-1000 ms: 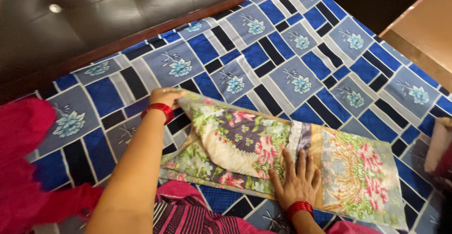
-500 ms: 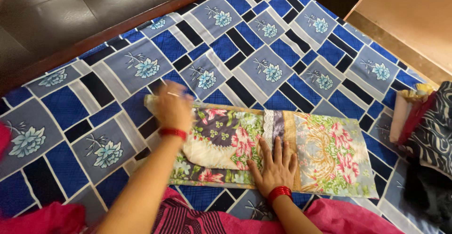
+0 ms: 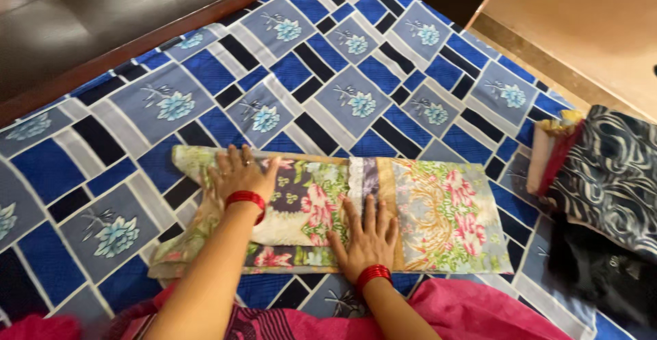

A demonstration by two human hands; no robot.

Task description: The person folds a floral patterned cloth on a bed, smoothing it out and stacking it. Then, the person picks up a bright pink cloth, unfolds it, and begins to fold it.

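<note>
Floral cloth (image 3: 438,210): laid flat on the blue patterned bed (image 3: 356,59). Left hand (image 3: 239,172), lately gripping its corner, now spread flat; right hand (image 3: 369,234) kept pressed open. Fold judged being smoothed.

Glowing evenly under soft indoor light, with no hard shadows across the bedsheet (image 3: 356,100). Catching a faint sheen on the dark headboard (image 3: 102,18) at top left. Blurring slightly at the near arms and pink cloth (image 3: 479,312). Bending and stretching toward the frame's edges.
</note>
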